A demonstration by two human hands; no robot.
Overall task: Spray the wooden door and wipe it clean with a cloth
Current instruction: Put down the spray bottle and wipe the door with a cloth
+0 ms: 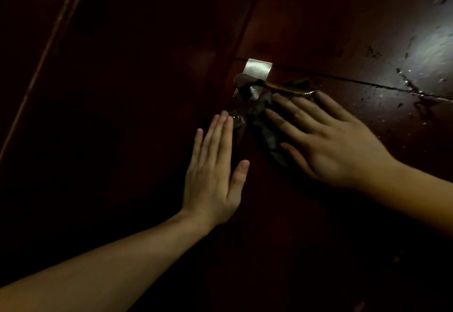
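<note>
We face a dark reddish-brown wooden door [127, 86] that fills the whole view. Its surface is glossy and very dim, except up and to the right of our right hand, where a pale glare lies on the wood. There we see scattered wet droplets [411, 83] and streaks around a thin seam between the boards. Far to the left of our left hand, a raised moulding strip [49, 54] runs slantwise along the door.

Our left hand [213, 176] lies flat against the wood with its fingers straight and close together and its thumb out to the side, holding nothing. Our right hand [335, 145] is spread wide with straight fingers and presses a crumpled grey cloth [268, 137] against the door. The cloth sits under the fingers and palm of that hand. Its bunched edge shows between our two hands, and the rest is hidden beneath the right hand.

Just above the right fingertips, a brass-coloured lever door handle [289, 89] runs sideways. It springs from a brushed silver metal plate [258, 69] that sits above the gap between our hands. At the tips of our left fingers is a small round metal keyhole [236, 118], touching or nearly touching them; in this gloom we cannot tell which.
</note>
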